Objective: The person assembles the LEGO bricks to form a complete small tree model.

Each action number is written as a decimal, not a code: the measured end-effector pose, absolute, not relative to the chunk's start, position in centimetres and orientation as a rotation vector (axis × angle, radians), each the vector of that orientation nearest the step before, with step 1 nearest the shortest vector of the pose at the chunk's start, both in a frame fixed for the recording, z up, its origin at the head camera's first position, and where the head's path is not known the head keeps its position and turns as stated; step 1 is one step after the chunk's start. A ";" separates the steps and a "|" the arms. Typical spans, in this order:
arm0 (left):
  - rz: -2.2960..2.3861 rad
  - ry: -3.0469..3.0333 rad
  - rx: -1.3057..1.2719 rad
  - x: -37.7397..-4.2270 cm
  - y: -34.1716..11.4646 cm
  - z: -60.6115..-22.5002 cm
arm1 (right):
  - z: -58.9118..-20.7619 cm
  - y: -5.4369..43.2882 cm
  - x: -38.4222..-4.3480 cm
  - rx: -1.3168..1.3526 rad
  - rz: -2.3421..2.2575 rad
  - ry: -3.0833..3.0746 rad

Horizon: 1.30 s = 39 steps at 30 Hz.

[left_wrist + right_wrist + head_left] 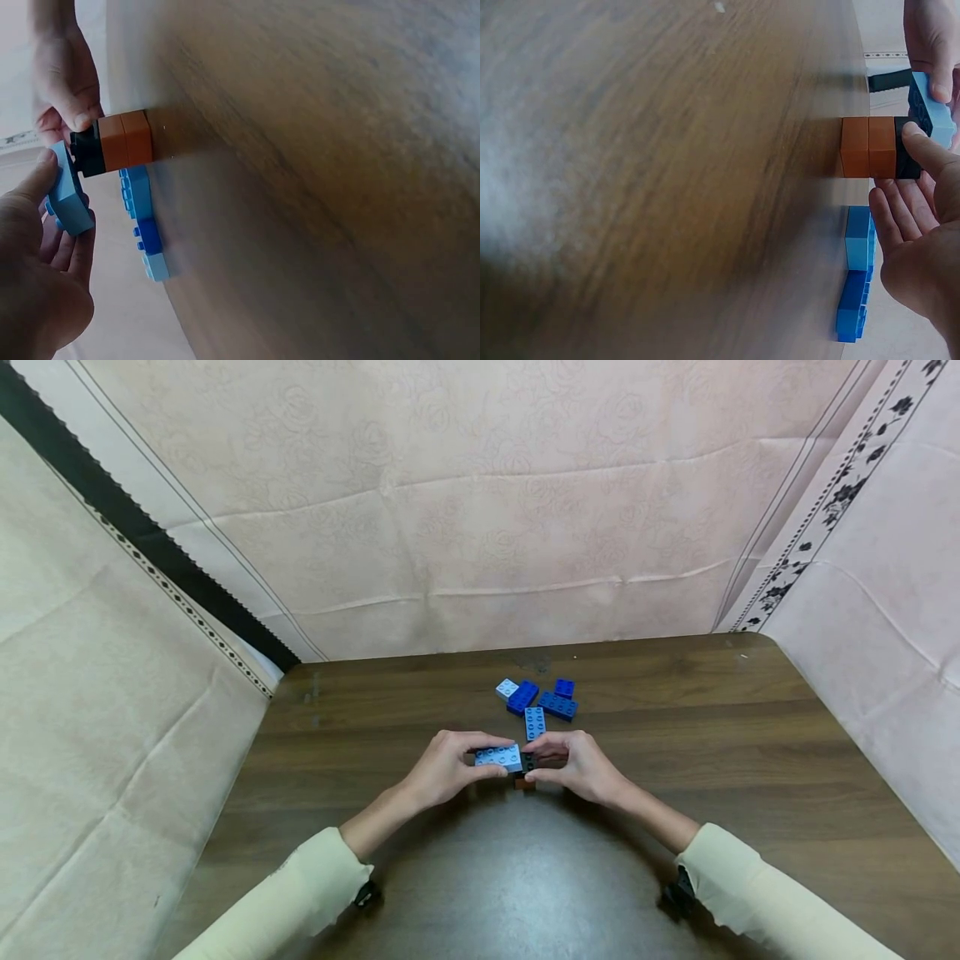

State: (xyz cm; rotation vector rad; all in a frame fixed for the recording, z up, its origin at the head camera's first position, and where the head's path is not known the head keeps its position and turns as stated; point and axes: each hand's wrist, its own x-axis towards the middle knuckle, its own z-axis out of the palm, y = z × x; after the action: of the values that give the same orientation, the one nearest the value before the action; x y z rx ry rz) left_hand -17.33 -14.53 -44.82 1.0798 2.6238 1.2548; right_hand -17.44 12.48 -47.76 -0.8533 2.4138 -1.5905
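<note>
My left hand (446, 770) pinches a light blue toy building brick (497, 758) between thumb and fingers. The brick is held tilted over a short stack, against or just above its top; the left wrist view does not settle which. That stack is two orange-brown bricks (126, 140) with a black brick (906, 159) on top, standing on the table. With thumb and fingertips, my right hand (587, 768) grips the black brick from the right side. A medium blue brick (535, 723) lies just beyond the hands.
Behind the stack lie more loose bricks: a light blue one (506, 688) and several dark blue ones (558, 705). The brown wooden table (375, 710) ends at a pale patterned cloth (480, 543) at the back, with cloth on both sides too.
</note>
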 end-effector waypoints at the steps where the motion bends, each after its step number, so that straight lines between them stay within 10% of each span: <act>1: 1.247 2.632 1.093 -17.3 -14.4 -44.8 | -47.8 12.5 -17.4 -0.855 -1.592 2.412; 39: 1.375 2.784 0.896 -16.1 -11.9 -47.5 | -48.0 12.7 -17.7 -0.823 -1.580 2.392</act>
State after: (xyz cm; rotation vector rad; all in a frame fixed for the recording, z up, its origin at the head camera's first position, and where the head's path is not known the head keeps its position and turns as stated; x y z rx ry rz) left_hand -16.10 -11.92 -47.53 0.8960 2.7838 1.3746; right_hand -17.69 12.72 -47.95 -0.8228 2.3916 -1.5803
